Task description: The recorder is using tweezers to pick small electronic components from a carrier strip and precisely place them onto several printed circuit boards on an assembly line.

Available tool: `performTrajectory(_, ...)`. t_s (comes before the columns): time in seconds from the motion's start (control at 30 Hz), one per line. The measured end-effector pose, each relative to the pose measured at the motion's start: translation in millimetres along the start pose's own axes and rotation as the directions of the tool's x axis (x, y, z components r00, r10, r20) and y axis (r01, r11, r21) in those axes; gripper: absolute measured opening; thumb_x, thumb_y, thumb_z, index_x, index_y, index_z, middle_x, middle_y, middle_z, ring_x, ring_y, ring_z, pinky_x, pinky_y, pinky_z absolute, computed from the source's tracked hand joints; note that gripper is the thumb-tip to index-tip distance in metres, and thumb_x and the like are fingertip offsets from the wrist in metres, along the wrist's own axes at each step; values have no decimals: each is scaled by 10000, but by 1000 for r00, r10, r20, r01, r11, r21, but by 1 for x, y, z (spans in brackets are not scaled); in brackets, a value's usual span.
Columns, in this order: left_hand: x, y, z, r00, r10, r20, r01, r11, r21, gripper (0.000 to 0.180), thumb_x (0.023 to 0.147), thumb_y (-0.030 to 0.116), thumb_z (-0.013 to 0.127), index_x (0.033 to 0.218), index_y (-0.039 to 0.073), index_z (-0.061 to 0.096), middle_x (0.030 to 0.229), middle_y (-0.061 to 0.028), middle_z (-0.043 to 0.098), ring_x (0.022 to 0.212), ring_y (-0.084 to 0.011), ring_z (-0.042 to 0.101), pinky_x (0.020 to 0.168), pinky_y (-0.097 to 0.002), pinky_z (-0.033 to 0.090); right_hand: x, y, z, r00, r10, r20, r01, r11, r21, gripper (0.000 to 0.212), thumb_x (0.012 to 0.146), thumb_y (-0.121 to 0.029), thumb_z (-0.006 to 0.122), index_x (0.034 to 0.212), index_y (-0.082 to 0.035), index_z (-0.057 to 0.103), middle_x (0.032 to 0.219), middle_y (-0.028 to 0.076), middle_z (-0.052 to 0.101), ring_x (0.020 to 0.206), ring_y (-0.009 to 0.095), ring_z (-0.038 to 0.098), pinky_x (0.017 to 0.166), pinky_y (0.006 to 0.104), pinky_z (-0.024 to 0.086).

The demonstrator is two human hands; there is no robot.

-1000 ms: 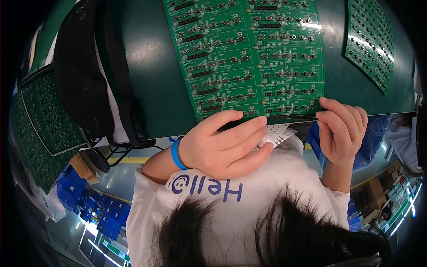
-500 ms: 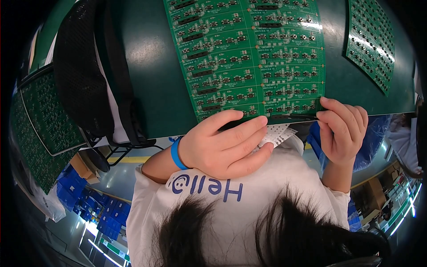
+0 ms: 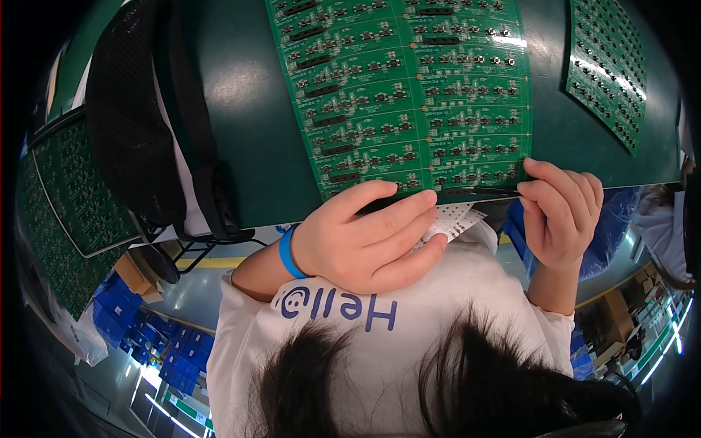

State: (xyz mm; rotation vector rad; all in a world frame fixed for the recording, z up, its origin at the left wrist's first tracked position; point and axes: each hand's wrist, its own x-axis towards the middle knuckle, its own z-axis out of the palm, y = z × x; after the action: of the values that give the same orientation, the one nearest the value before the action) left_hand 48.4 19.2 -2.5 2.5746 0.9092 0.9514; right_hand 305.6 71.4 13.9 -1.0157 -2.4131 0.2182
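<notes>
A large green circuit board panel (image 3: 420,109), made up of several joined rows with small black parts, lies on the dark green table. My left hand (image 3: 365,244), with a blue band at the wrist, rests at its near edge. The thumb reaches onto the board, and the other fingers stretch out apart along the edge. By the panel's near right corner, my right hand (image 3: 562,212) has thumb and index finger pinched at the end of a slim black strip (image 3: 478,191). That strip lies along the near edge; its exact kind is hard to make out.
A second green circuit board panel (image 3: 610,73) lies at the far right of the dark green table (image 3: 241,109). To the left are a black mesh bag (image 3: 131,117) with straps and more green boards (image 3: 69,182). Blue bins (image 3: 175,358) stand below left.
</notes>
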Motion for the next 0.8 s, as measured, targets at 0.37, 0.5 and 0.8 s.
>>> performTrajectory(0.37,0,0,0,1000,-2,-9,2,1000,0,147,778,100,620,920,118,589,880,-64,684,935,-218,649,813,-355,449,0,0,0,1000,4,4,-4,1000,3,142,693,-112,698,825,-109,645,948,31,676,695,164,584,652,278,378)
performTrajectory(0.5,0,0,1,1000,0,-15,0,1000,-2,139,777,104,617,913,121,590,876,-61,682,937,-216,648,810,-354,449,0,0,-1,1000,8,3,-8,1000,1,135,702,-115,696,827,-110,644,949,29,676,695,165,585,656,278,379)
performTrajectory(0.8,0,-1,1,1000,3,-3,-3,1000,4,134,774,103,620,903,125,593,875,-59,682,936,-215,648,799,-350,452,0,1,0,1000,6,9,-6,1000,-1,135,711,-120,694,837,-112,645,955,28,674,695,166,583,655,280,379)
